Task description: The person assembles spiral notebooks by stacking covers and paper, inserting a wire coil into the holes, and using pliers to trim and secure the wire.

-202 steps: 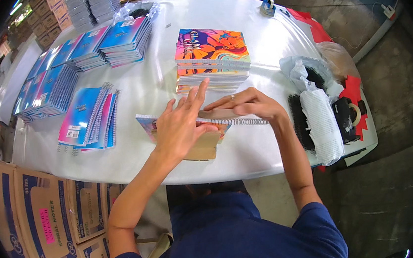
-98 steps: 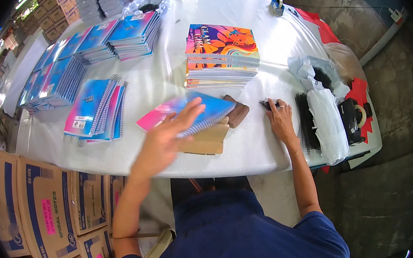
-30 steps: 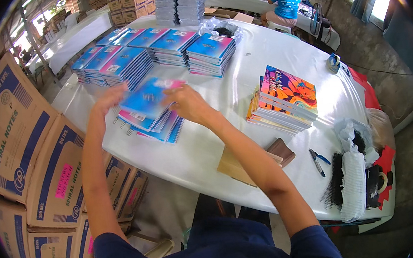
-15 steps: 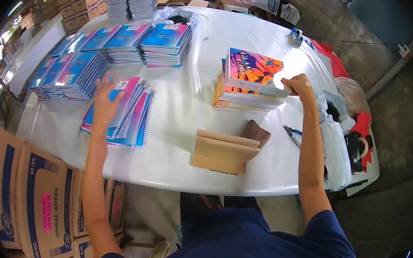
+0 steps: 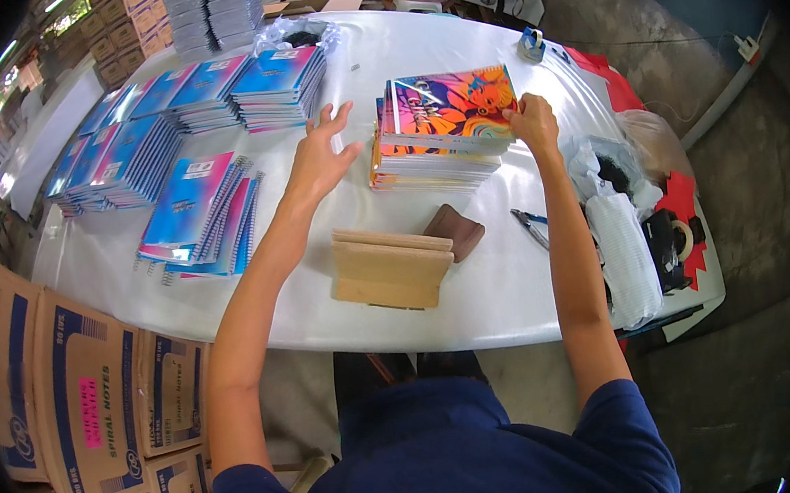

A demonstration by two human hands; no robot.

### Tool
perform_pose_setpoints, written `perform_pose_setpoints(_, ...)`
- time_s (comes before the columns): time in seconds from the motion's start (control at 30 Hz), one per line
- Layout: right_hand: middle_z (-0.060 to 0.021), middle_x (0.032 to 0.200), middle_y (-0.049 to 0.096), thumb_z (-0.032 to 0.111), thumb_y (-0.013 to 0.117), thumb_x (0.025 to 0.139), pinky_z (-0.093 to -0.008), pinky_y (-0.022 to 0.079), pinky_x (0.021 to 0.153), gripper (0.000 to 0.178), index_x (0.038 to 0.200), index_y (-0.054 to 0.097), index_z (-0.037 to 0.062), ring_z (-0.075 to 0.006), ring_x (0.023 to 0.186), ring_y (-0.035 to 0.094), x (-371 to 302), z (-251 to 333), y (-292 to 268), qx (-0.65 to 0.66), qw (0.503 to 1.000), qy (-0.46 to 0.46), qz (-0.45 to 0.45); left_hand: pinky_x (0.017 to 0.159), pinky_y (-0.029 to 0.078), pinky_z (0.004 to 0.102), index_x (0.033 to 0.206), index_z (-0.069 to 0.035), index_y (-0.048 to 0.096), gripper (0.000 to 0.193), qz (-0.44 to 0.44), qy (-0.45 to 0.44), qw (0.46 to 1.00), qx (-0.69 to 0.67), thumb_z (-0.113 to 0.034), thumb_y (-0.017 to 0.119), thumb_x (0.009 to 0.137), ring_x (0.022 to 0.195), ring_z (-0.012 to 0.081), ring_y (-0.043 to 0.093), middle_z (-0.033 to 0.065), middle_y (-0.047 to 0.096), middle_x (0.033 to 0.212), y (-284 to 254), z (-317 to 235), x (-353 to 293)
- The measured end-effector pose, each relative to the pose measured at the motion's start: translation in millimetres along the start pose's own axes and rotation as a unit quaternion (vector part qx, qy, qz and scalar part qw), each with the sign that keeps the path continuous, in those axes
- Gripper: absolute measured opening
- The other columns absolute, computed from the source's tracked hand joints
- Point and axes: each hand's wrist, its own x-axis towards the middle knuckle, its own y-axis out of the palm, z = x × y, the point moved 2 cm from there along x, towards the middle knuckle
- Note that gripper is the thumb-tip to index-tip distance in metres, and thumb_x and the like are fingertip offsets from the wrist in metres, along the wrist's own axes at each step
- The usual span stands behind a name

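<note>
**Fingers: right pinched, left spread**

Right hand (image 5: pixel 536 126) grips the right corner of the glossy orange-purple spiral notebook (image 5: pixel 451 106) topping its stack (image 5: pixel 435 168). Left hand (image 5: pixel 319 163), now off the blue-pink spiral notebooks (image 5: pixel 189 202), is just short of the stack: both flank it. In front: tan folded cardboard stand (image 5: pixel 393 275), brown flat block (image 5: pixel 455 231).

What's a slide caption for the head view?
Right hand grips the colorful notebook stack near its upper right edge; open left hand hovers to the stack's left.
</note>
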Motion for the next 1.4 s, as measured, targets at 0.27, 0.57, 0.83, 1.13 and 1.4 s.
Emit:
perform_pose_setpoints(0.27, -0.0007, 0.08, 0.059, 0.004, 0.07, 0.086, -0.0226, 0.042, 0.063, 0.016, 0.093, 0.057, -0.0006, -0.0064, 0.072, 0.052, -135.1, 51.9, -62.9, 0.468, 0.878, -0.098, -0.032, 0.111, 0.026, 0.0312, 0.144, 0.001, 0.035, 0.062, -0.027, -0.065, 0.93, -0.36, -0.027, 0.06, 0.095, 0.133, 0.0223, 0.04, 0.0185, 0.042, 0.145, -15.0, -40.0, -19.4)
perform_pose_setpoints(0.57, -0.0084, 0.111, 0.06, -0.006, 0.065, 0.086, -0.0289, 0.048, 0.089, 0.026, 0.11, 0.057, -0.0002, -0.0138, 0.102, 0.058, -241.0, 4.5, 10.8, 0.585, 0.802, -0.095, 0.075, 0.093, 0.042, 0.026, 0.137, 0.0, 0.048, 0.049, 0.137, 0.077, 0.942, -0.297, -0.035, 0.041, 0.103, 0.119, 0.016, 0.051, 0.0071, 0.05, 0.14, -26.5, -36.9, -96.3)
perform_pose_setpoints(0.83, -0.0106, 0.111, 0.059, -0.008, 0.065, 0.085, -0.0302, 0.049, 0.086, 0.02, 0.103, 0.062, -0.0009, -0.0169, 0.101, 0.058, -247.8, 13.6, -0.5, 0.491, 0.859, -0.094, 0.106, 0.109, 0.034, 0.0391, 0.14, 0.003, 0.042, 0.059, 0.111, 0.065, 0.943, -0.307, -0.04, 0.044, 0.1, 0.132, 0.0302, 0.045, 0.0162, 0.043, 0.145, -20.8, -32.6, -114.0)
perform_pose_setpoints(1.13, -0.017, 0.128, 0.052, -0.008, 0.067, 0.08, -0.0395, 0.038, 0.102, 0.065, 0.135, 0.034, 0.0019, -0.0292, 0.122, 0.049, -268.0, 26.2, 22.6, 0.377, 0.902, -0.064, 0.201, 0.111, 0.026, 0.0348, 0.153, -0.006, 0.013, 0.093, -0.003, -0.037, 0.927, -0.374, -0.048, 0.065, 0.088, 0.134, 0.0208, 0.035, 0.016, 0.028, 0.153, 35.6, 10.6, -141.5)
perform_pose_setpoints(1.4, -0.0171, 0.129, 0.049, -0.006, 0.068, 0.081, -0.0377, 0.04, 0.103, 0.088, 0.146, 0.009, 0.0011, -0.0257, 0.12, 0.049, -260.5, 23.1, 45.0, 0.404, 0.874, -0.022, 0.27, 0.108, 0.033, 0.0341, 0.147, -0.002, 0.024, 0.099, -0.01, -0.056, 0.921, -0.384, -0.038, 0.081, 0.074, 0.129, 0.0205, 0.04, 0.0112, 0.031, 0.15, 51.9, 26.2, -146.2)
